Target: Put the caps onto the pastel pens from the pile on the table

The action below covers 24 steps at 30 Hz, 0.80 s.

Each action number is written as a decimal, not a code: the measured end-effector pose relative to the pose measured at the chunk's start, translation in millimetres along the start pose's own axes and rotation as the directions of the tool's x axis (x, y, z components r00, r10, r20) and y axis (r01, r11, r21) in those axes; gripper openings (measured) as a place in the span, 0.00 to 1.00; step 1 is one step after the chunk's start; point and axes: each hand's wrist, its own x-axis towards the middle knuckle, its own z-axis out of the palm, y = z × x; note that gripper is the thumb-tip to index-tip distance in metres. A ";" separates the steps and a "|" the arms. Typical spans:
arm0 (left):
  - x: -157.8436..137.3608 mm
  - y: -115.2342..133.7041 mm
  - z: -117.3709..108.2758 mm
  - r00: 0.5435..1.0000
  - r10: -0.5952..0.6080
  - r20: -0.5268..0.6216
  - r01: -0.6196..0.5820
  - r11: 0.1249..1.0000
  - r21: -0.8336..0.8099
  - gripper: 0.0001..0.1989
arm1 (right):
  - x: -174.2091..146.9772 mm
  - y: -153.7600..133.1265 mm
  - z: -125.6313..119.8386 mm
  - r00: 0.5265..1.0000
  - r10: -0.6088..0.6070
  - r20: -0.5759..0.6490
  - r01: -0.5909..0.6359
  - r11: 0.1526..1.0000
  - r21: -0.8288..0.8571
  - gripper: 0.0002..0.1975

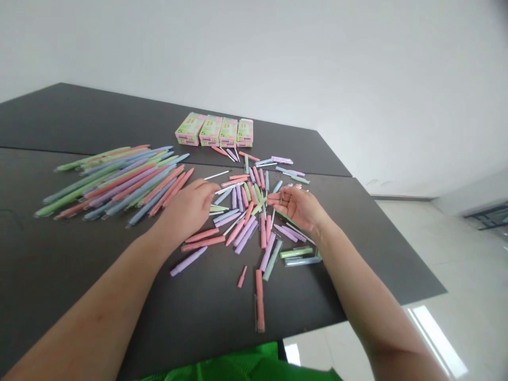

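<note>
Back up, my left hand (192, 206) is beside the left edge of a heap of pen parts, its fingers curled together. Whatever they hold, if anything, is hidden. A thin white refill (217, 174) lies just beyond those fingers. Turned partly palm up, my right hand (297, 206) is at the heap's right side, fingers loosely apart, with no held thing visible. Between both hands are pastel pen barrels, such as a purple barrel (246, 235) and a red barrel (262, 231). A green piece (260, 203) is near the right fingertips.
Long assembled pens (119, 182) form a pile on the left of the dark table (159, 323). Several small pink-and-green boxes (210, 129) stand in a row at the back. A red pen barrel (260, 301) lies near the front edge. A white wall is behind.
</note>
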 end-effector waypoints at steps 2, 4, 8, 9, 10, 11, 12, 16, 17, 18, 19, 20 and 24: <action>1.6 -5.7 -4.5 0.998 -0.048 -0.030 0.049 0.999 0.019 0.17 | -3.5 4.2 -0.3 0.999 0.015 0.049 -0.016 1.000 0.022 0.10; 2.5 -9.9 -7.4 0.996 -0.085 -0.039 0.086 0.995 0.042 0.16 | -7.6 6.0 0.0 0.994 0.040 0.106 -0.044 0.998 0.039 0.10; 2.4 -14.4 -8.2 0.993 -0.121 -0.008 0.122 0.990 0.073 0.17 | -14.2 4.7 1.0 0.974 0.073 0.213 -0.087 0.995 0.057 0.09; 2.1 -14.9 -7.9 0.992 -0.126 0.002 0.125 0.989 0.078 0.17 | -15.2 4.1 1.2 0.970 0.075 0.232 -0.091 0.994 0.059 0.09; 1.8 -15.2 -7.6 0.991 -0.131 0.013 0.130 0.988 0.084 0.17 | -16.1 3.7 1.5 0.967 0.075 0.245 -0.093 0.994 0.059 0.09; 1.5 -15.5 -7.4 0.990 -0.139 0.021 0.136 0.987 0.089 0.17 | -16.8 3.4 1.7 0.964 0.077 0.255 -0.094 0.994 0.057 0.09; 1.2 -15.6 -7.4 0.989 -0.146 0.030 0.143 0.985 0.092 0.17 | -17.4 3.3 1.9 0.962 0.079 0.262 -0.096 0.994 0.053 0.09; 0.2 -15.5 -7.1 0.987 -0.149 0.062 0.142 0.984 0.103 0.17 | -19.0 3.8 2.6 0.954 0.077 0.289 -0.091 0.995 0.036 0.08; 0.2 -15.2 -6.8 0.988 -0.137 0.067 0.129 0.986 0.103 0.17 | -19.1 3.8 2.7 0.953 0.075 0.293 -0.089 0.996 0.032 0.08; 0.2 -14.7 -6.3 0.990 -0.123 0.070 0.115 0.988 0.101 0.17 | -19.0 3.8 2.7 0.953 0.074 0.293 -0.086 0.996 0.028 0.07; 0.4 -14.1 -5.6 0.991 -0.110 0.071 0.102 0.990 0.099 0.17 | -18.9 3.6 2.7 0.956 0.071 0.285 -0.082 0.996 0.026 0.07; 0.5 -13.2 -4.9 0.993 -0.098 0.071 0.091 0.991 0.096 0.17 | -18.6 3.3 2.6 0.960 0.066 0.272 -0.076 0.997 0.028 0.06; 0.6 -9.6 -1.7 0.994 -0.082 0.073 0.076 0.993 0.087 0.17 | -17.7 1.8 1.8 0.973 0.053 0.225 -0.062 0.997 0.034 0.06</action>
